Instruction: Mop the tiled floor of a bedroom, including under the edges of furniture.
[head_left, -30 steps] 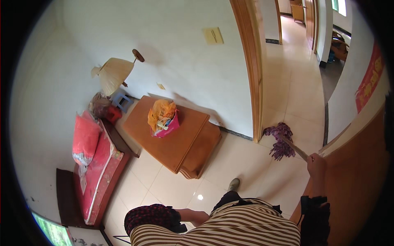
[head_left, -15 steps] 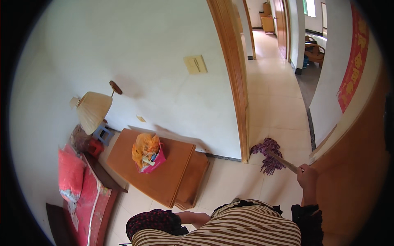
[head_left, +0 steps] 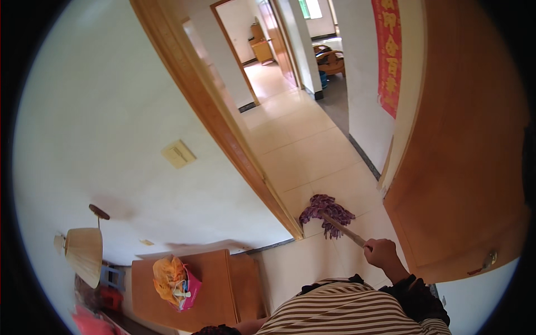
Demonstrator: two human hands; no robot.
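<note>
1. The step in hand looks like mopping the tiled floor (head_left: 312, 151) at the doorway: the right hand (head_left: 381, 252) has its fingers wrapped closed around the wooden handle (head_left: 343, 229) of a mop (head_left: 325, 207).
2. The left hand is hidden below the picture's lower edge, with only a bit of forearm showing beside the striped shirt (head_left: 346, 310), so I cannot tell how its fingers stand.
3. The mop head rests on the floor just beside the foot of the wooden door frame (head_left: 223, 128), between the frame and the open wooden door (head_left: 463, 167).
4. The next move, as I judge it, calls for a steady push or pull along the tiles, keeping the strands clear of the frame's corner.
5. The mop head is a loose bunch of purple strands, spread flat; the handle is short in view, pale and straight.
</note>
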